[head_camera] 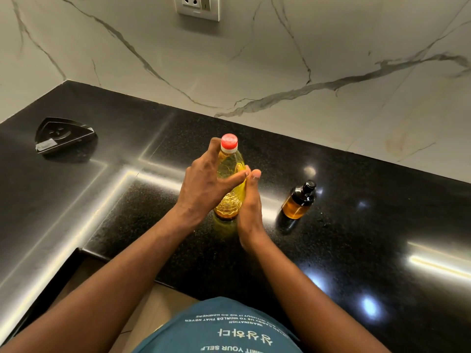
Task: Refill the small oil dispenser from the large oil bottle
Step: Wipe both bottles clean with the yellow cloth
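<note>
At frame centre the bottle [230, 161] stands on the surface [356, 225], the left hand [204, 184] with its grip clamped round the shoulder, the right hand [251, 210] clasping the side. Its cap [229, 141] is on. The dispenser [299, 201], lower right, is capped too. Opening and pouring remain.

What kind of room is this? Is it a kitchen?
Most likely a home kitchen. There is a shiny black stone counter, a marble-look wall with a power socket, and a large oil bottle standing near a small amber oil dispenser.
</note>
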The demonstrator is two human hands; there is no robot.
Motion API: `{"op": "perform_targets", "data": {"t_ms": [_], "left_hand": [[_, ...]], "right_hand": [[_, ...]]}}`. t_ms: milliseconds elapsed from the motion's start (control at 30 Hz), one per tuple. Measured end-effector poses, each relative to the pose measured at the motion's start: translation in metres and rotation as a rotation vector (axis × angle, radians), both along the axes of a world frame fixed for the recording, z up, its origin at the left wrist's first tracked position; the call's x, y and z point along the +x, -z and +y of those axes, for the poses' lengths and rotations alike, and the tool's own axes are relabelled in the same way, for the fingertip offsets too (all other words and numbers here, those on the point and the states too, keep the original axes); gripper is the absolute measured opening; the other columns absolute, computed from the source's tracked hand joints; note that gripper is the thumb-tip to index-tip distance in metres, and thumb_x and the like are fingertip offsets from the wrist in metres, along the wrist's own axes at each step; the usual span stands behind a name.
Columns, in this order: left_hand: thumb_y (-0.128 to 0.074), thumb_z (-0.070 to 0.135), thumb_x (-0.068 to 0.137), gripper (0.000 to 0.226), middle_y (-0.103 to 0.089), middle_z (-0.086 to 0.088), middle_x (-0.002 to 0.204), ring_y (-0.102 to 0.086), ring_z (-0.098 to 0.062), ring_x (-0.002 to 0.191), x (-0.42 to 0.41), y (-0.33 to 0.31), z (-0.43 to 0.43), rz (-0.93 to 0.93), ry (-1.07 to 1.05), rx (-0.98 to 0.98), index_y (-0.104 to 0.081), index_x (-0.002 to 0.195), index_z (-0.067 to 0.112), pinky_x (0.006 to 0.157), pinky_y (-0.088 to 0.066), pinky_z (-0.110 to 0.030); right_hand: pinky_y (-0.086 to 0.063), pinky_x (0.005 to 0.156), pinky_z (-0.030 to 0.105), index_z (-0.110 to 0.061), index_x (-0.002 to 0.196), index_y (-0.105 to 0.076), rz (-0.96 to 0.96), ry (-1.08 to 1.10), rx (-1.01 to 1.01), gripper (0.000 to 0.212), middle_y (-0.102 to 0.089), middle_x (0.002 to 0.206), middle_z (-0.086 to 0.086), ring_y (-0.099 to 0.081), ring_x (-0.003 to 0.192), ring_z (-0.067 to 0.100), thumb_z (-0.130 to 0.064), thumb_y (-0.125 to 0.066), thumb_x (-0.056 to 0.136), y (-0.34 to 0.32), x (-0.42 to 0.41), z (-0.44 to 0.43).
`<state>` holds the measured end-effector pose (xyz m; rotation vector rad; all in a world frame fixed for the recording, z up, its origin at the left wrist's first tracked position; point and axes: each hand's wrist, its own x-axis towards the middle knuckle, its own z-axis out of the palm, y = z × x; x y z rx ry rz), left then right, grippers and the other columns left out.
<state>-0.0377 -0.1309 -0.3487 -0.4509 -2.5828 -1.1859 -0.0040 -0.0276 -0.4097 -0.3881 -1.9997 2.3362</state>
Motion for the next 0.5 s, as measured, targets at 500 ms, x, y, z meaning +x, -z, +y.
{"op": "perform_targets", "data": {"t_ms": [500], "left_hand": [[-0.082, 0.044, 0.084, 0.06, -0.063, 0.004, 0.099, -0.065, -0.017, 0.086, 0.0, 0.004, -0.002, -0.018, 0.024, 0.064, -0.042, 0.123, 0.024, 0.072, -0.057, -0.033]], "right_hand": [[-0.025, 0.129, 0.048, -0.045, 0.163, -0.023, 0.025, -0.063, 0.109, 0.081, -0.032, 0.169, -0.012, -0.031, 0.155, 0.006, -0.087, -0.023, 0.094, 0.013, 0.02, 0.002]]}}
